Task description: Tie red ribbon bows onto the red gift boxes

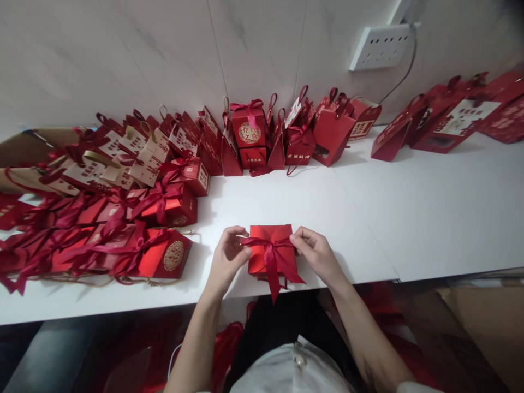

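Head view: a red box (257, 262) sits on the white counter (368, 218) near its front edge, right before the person, with a dark red ribbon bow (271, 245) tied across its top; the step in hand looks to be the dressing of that bow, since the knot appears made and both loops lie spread, towards nine and three o'clock, with the tails falling towards six; the next move, as I judge it, calls for a light, even pull on the two loops, so that the knot sits central and the box does not skid; the grip of the left hand (226, 255), at nine o'clock from the box, is slightly parted, thumb and curled fingers either side of the left loop's end, though I cannot tell whether they press on it; the grip of the right hand (318, 252), at three o'clock, is closed, thumb and forefinger pinching the right loop near the box's edge; further out at nine o'clock lie rows of ribbon-tied boxes (152, 259); at twelve, near the wall (262, 49), stands a box with a gold emblem (249, 132)
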The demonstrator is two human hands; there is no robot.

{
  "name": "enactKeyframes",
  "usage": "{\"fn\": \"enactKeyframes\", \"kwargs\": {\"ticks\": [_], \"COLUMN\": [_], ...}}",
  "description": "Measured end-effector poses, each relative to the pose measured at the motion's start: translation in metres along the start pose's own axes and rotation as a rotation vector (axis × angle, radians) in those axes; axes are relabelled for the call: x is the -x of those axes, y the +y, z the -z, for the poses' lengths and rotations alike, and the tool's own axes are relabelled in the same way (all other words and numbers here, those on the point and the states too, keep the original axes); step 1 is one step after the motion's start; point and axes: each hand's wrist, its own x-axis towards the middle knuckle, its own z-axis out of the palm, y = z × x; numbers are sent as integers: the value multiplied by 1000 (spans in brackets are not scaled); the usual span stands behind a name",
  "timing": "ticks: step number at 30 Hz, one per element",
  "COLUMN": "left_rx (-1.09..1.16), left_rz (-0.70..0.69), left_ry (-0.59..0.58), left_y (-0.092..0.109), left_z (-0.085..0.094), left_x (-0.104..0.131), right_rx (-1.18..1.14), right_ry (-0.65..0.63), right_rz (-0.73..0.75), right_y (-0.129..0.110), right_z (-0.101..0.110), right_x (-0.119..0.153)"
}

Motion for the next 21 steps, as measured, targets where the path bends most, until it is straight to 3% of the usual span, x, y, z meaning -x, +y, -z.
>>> {"fn": "enactKeyframes", "kwargs": {"ticks": [6, 8, 11, 16, 21], "left_rx": [-228, -213, -110, 37, 75], "left_rz": [-70, -72, 30, 272, 277], "left_ry": [130, 150, 195, 88, 16], "left_y": [7, 10, 16, 28, 29], "left_z": [-7, -10, -12, -15, -16], "left_x": [2, 1, 3, 5, 5], "right_rx": [33, 50, 63, 74, 89], "right_ry": [0, 0, -6, -13, -24], "right_rz": [-1, -1, 1, 16, 23], "right_y": [2, 2, 2, 1, 0], "right_z": [2, 2, 3, 3, 4], "right_x": [3, 4, 5, 8, 10]}}
